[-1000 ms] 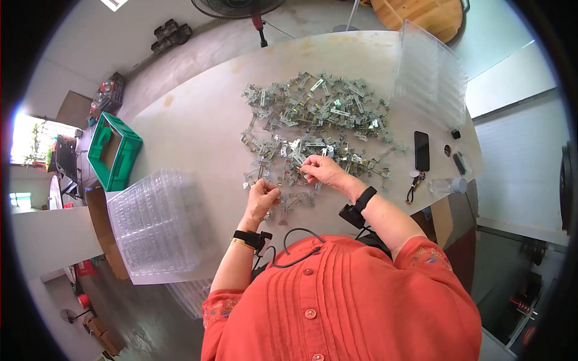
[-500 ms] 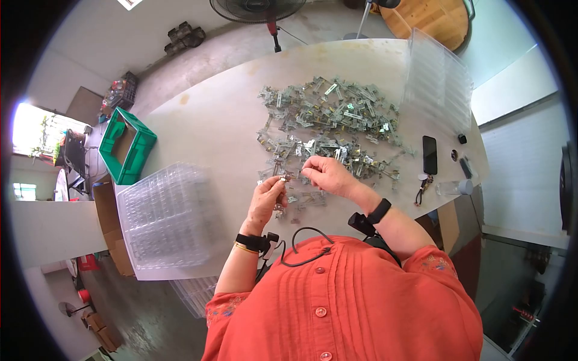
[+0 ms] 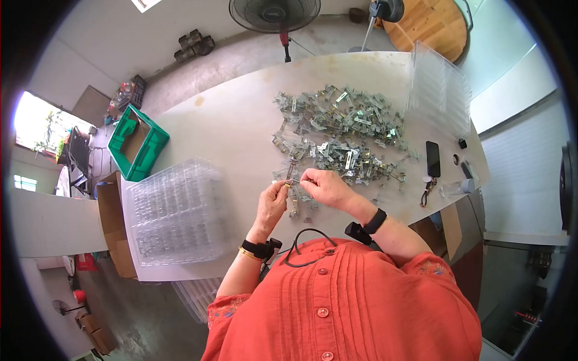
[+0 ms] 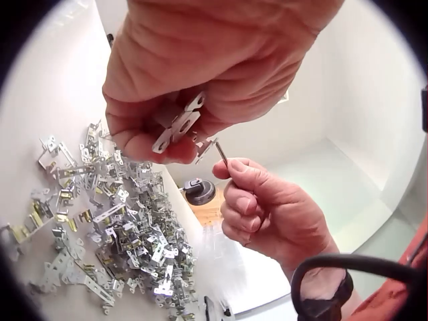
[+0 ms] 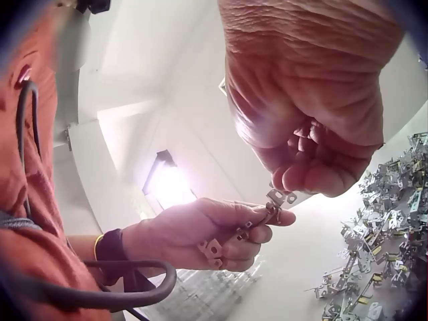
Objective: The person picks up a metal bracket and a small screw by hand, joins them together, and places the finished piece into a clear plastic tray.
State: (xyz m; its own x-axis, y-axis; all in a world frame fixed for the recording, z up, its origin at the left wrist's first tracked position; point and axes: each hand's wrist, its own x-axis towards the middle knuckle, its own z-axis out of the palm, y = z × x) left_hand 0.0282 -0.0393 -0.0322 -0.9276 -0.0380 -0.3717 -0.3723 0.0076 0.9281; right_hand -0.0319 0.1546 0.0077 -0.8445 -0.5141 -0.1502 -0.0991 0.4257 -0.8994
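Meeting above the near edge of the pale grey surface [image 3: 229, 120], the left hand [image 3: 272, 204] and right hand [image 3: 322, 185] now touch at the fingertips. A second earlier they work apart: the left sits low among stray parts, and the right reaches into the loose heap of silvery stamped metal brackets [image 3: 343, 129]. Half a second back the left already has a piece raised and the right is closing in. Now the gap between them is gone.

The left fingers [image 4: 137, 134] are curled tight, thumb and forefinger pinching a small silver stamped bracket with punched holes [image 4: 175, 127] in the air, clear of the surface. The right fingers [image 4: 244, 184] are bent into a close pinch on a thin dark metal pin [image 4: 221, 152]. Its tip touches the lug at the bracket's end. The right wrist view shows the same junction from below, both pieces up at the fingertips and the heap off to the side.

Judging from this, the work has passed from picking parts out of the heap to fitting pin to bracket. How far the pin is seated cannot be told. The stack of clear moulded plastic trays [image 3: 177, 213] lies to the left of the left hand, apart from both hands, as it does in the earlier views.
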